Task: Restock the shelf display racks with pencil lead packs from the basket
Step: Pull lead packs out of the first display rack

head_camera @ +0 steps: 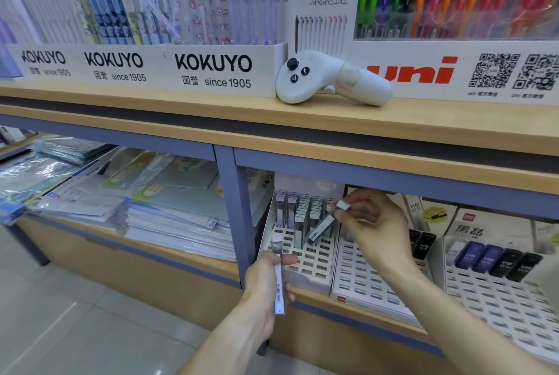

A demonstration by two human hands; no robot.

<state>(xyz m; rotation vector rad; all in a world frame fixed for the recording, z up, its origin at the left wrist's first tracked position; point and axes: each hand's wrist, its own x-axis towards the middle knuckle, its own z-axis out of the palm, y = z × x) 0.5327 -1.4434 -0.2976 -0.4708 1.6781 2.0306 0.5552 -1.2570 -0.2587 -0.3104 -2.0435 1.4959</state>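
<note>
Head view showed your right hand (367, 220) nearer the work: it pinched one lead pack (321, 227) by its top end, just above the white rack (314, 262) on the lower shelf. That pack's long axis ran tilted, its upper end toward your fingers on the right, its lower end down and left, touching or nearly touching the grid beside the filled far rows. Empty slots lay on the near side of it. To seat it you likely needed to bring it upright over a slot. Your left hand (266, 280) gripped a second pack (278, 277), held roughly upright at the rack's near-left corner, farther from the open slots. No basket was visible.
</note>
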